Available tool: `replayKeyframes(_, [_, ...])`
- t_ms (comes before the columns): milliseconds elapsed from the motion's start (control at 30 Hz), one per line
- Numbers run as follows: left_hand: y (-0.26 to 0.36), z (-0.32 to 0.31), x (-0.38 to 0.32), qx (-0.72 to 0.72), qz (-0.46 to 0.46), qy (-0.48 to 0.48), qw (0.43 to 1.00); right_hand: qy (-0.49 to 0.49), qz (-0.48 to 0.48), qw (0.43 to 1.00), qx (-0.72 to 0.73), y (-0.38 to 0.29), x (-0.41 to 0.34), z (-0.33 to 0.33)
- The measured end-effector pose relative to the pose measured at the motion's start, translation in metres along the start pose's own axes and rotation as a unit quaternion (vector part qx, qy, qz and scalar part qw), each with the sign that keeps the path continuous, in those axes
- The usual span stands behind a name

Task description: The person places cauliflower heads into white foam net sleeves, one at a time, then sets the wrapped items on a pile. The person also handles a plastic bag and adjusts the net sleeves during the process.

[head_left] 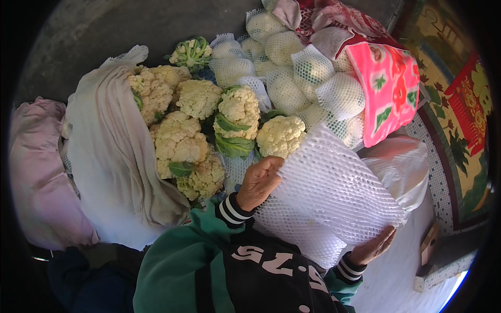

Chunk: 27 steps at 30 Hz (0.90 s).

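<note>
A white foam mesh sleeve (336, 184) is stretched between my two hands in front of my chest. My left hand (260, 182) pinches its near-left edge, with fingers curled over it. At its lower right corner, my right hand (372, 248) supports the sleeve, its fingers partly hidden behind the foam. More white foam netting (301, 231) lies below, against my jacket. Just beyond my left hand sits a bare cauliflower (281, 135). Other bare heads, including a cauliflower with green leaves (236, 113) and a pale yellow cauliflower (182, 139), are heaped to the left.
Several foam-wrapped heads (287, 88) are piled at the back right, beside a pink patterned cloth (385, 92). A greyish-white cloth (113, 148) drapes over the left side, next to a pink cloth bundle (43, 176). Silvery plastic (403, 168) bulges at the right, near a mosaic-tiled wall (434, 160).
</note>
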<state>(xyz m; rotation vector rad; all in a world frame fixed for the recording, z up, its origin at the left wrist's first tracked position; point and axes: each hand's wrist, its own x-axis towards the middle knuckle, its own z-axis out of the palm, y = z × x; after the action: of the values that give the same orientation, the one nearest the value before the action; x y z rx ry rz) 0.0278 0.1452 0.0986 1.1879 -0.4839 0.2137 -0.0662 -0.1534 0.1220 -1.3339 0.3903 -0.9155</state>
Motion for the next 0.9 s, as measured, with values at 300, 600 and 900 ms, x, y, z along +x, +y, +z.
replayKeyframes(300, [-0.009, 0.017, -0.014, -0.05, -0.162, -0.146, 0.975, -0.095, -0.391, 0.803, -0.44, 0.022, -0.004, -0.026])
replayKeyframes(600, [-0.011, 0.043, -0.023, -0.052, -0.11, -0.087, 0.989, -0.077, 0.004, 0.997, -0.019, 0.017, -0.027, 0.009])
replayKeyframes(900, [0.041, -0.028, -0.005, 0.012, -0.111, 0.052, 0.992, -0.174, 0.074, 0.981, -0.042, -0.003, -0.029, 0.037])
